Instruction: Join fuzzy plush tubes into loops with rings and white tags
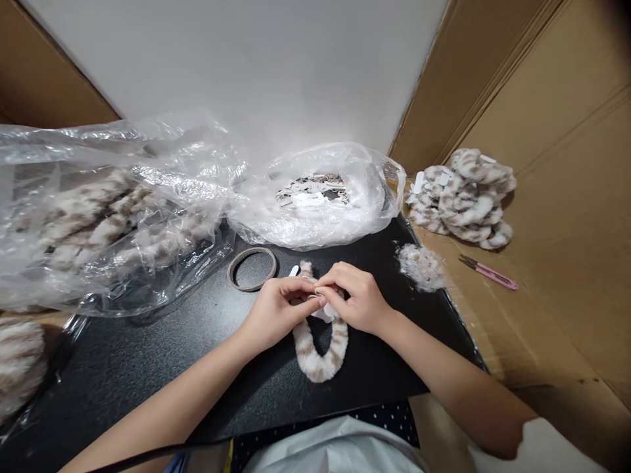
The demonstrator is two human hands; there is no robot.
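A fluffy white-and-brown loop [319,364] lies on the black table, its lower curve toward me and its short upper end showing above my hands. White tag pieces show beside and below my fingers. My left hand [279,307] comes from the left, thumb and fingers pinched on a small, thin, light-coloured ring or cord over the loop. From the right, my right hand [359,299] meets it, fingertips pinched on the same small piece. Fingers hide most of that piece, so its exact shape is unclear.
Behind are a clear bag of fluffy strips [93,210] and a bag of small metal and white parts [315,190]. A grey ring [252,269] lies left. Right are fluff [421,267], pink snips [495,274] and piled fluffy loops [473,197]. Cardboard walls [557,151] stand around.
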